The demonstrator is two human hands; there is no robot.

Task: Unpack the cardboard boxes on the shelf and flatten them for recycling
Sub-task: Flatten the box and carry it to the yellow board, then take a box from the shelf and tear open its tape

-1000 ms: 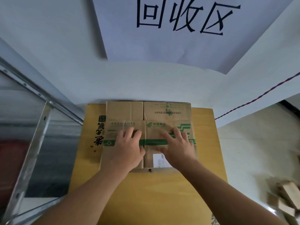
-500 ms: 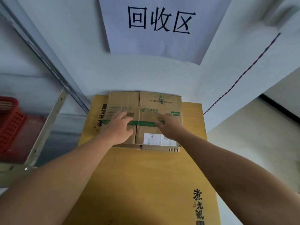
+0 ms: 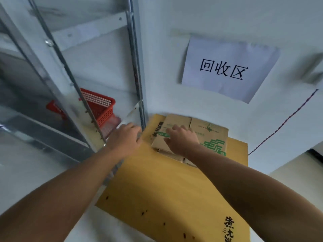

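R hand (image 3: pixel 181 140) lies flat, fingers spread, on the brown box (image 3: pixel 209 135). L hand (image 3: pixel 125 137), just left of it, is blurry: can't tell open or closed.

head view | worn high, looking forward and down | near the flattened box (image 3: pixel 209 131) (wide-angle, edges curve)

The light is soft, even and rather bright, and the wall (image 3: pixel 192 23) looks slightly bluish. Motion blur smears the shelf (image 3: pixel 137 70) at 9 to 11 o'clock and the left hand (image 3: pixel 125 138) near the centre, while the sign (image 3: pixel 227 70) at 1 o'clock is readable. Straight lines bend toward the edges.
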